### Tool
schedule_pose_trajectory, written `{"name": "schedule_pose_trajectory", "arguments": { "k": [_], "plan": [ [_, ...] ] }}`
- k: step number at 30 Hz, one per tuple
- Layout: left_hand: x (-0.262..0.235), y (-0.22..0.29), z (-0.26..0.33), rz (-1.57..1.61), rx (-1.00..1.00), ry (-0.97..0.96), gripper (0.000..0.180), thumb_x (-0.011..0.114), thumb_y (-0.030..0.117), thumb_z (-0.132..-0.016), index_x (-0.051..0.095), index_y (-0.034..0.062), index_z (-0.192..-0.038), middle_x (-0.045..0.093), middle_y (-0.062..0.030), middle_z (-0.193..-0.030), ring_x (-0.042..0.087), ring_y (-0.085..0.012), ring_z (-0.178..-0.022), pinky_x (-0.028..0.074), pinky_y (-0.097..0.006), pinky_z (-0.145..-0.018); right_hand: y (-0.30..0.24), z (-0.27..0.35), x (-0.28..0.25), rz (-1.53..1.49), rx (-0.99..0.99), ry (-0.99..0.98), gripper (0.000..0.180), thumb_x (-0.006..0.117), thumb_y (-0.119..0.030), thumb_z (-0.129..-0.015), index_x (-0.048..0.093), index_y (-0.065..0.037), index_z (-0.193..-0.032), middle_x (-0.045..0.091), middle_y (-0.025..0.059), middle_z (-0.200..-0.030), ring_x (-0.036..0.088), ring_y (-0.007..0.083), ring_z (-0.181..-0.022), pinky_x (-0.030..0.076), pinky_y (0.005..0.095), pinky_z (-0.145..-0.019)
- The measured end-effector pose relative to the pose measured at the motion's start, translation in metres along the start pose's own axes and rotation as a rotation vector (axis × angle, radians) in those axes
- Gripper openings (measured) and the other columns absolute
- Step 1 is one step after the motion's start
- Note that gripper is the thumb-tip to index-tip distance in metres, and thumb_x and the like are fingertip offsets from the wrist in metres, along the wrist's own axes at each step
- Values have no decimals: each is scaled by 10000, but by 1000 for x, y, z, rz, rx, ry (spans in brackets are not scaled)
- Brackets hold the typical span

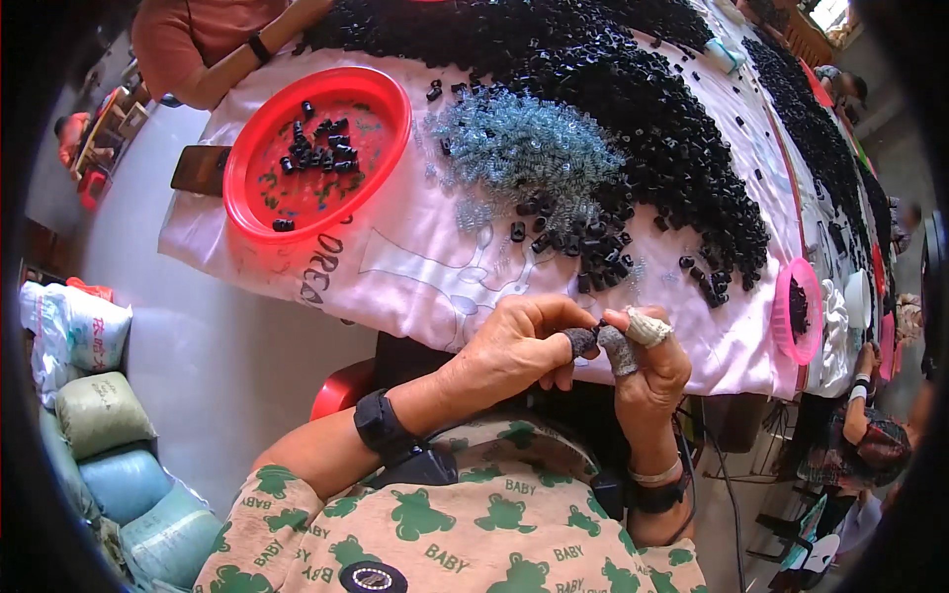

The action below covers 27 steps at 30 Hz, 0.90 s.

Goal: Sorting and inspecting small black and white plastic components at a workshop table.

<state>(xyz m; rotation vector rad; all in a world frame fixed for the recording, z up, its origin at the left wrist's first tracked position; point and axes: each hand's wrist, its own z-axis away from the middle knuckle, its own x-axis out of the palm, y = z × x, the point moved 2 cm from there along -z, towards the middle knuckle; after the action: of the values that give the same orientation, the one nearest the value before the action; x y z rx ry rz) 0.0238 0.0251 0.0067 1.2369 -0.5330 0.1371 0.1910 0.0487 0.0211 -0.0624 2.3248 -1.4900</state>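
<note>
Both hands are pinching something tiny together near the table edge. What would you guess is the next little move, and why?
Probably dropping the finished piece into the red bowl. The left hand and right hand meet, fingertips wrapped, on a small black part; the bowl already holds similar black pieces, apart from the big pile.

Small black piece (599, 324) pinched between my fingers (583, 341), nearly all covered by the wrapped tips; shape not readable. Black heap (652, 109) runs off the top edge. Person (198, 44) across the bench (415, 267) cut at shoulders. Contents of far pink bowl (797, 311) too small to make out.
</note>
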Motion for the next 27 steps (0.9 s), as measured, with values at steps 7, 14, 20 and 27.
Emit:
{"name": "schedule_pose_trajectory", "arguments": {
  "k": [7,14,20,27],
  "plan": [
    [-3,2,2,25,-40,2,197,525,106,-891,628,-11,-1010,621,-17,-745,573,-57,-592,439,-190,-506,-1,1,0,211,-136,-65,367,677,72,-751,651,-34,-1101,584,103,-984,630,206,-827,516,282,-706],
    [1,5,4,17,-59,73,186,545,128,-886,619,15,-1014,559,28,-732,465,-20,-583,362,-176,-510,2,5,7,361,-223,-16,505,745,41,-649,631,-27,-1136,579,114,-967,615,263,-858,524,325,-730],
    [3,5,7,36,-116,116,200,533,77,-846,606,23,-1025,499,58,-692,388,1,-542,294,-164,-472,-1,5,9,454,-294,-23,503,720,68,-615,621,6,-1105,579,127,-963,596,291,-837,519,347,-698],
    [5,1,7,-53,-34,145,187,527,78,-847,604,15,-1005,504,62,-703,388,5,-550,283,-168,-469,-4,3,9,493,-322,-45,461,742,15,-653,634,-21,-1099,585,131,-942,610,285,-833,516,342,-708]
  ]
}}
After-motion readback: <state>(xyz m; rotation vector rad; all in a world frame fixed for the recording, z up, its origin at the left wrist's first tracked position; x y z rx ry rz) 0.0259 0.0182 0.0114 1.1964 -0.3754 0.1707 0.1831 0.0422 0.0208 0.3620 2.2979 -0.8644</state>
